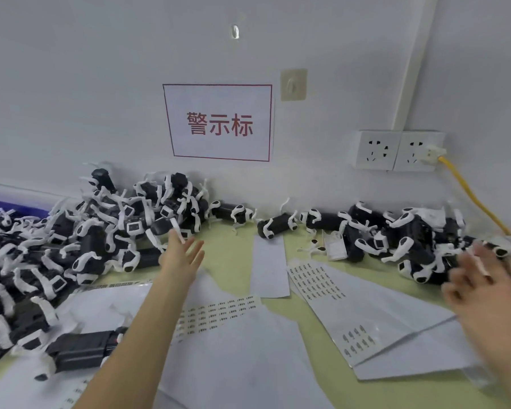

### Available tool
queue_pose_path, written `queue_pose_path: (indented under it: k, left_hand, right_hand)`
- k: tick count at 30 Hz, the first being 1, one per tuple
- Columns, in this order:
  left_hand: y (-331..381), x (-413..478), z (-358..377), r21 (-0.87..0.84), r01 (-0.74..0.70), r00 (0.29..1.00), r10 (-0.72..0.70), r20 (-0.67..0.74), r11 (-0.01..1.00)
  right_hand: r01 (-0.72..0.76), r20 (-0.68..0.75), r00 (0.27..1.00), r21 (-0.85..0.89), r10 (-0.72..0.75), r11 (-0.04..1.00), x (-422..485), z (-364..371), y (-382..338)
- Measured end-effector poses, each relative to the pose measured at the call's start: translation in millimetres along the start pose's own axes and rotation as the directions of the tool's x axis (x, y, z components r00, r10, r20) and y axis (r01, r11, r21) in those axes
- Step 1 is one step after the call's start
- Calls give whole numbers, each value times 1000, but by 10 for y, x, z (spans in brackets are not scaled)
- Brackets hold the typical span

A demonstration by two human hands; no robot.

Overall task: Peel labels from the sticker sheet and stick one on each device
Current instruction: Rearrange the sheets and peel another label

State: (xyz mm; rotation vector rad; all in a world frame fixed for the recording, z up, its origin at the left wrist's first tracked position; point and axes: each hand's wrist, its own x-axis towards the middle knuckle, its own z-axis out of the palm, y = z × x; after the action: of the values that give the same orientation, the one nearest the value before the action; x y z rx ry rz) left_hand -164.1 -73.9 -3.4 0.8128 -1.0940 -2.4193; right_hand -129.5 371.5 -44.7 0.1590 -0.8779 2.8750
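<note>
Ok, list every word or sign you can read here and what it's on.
"警示标": red characters on the white, red-bordered sign on the wall.
Printed labels on the sticker sheets: too small and blurred to read.
On the devices: nothing readable.

Bright, even light; right hand motion-blurred.

A white paper sign on the wall carried three large red characters, 警示标, inside a thin red border. The sticker sheets on the tabletop bore rows of small dark labels, their print too small and blurred to read.
</note>
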Motion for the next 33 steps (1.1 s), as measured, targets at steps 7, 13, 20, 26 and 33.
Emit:
queue_pose_path:
  k: [7,13,20,26,33]
  left_hand:
    - [18,233,187,-58,-76,994,80,79,995]
    - [-447,-291,491,283,-510,840,400,366,812]
    - [-980,-1109,546,425,-860,494,253,832,282]
    - [-1253,-1174,318,547,-824,566,231,791,148]
    - [-1320,-1126,178,638,-766,641,158,751,79]
  right_hand:
    - [-90,-25,996,-423,88,902,-204,416,54]
    - [28,4,998,-913,-60,406,-267,410,258]
    - [196,38,912,-915,409,-352,-321,199,251]
    - [152,48,953,-930,298,-336,-319,130,323]
    - [141,164,978,-976,-130,-168,-284,114,392]
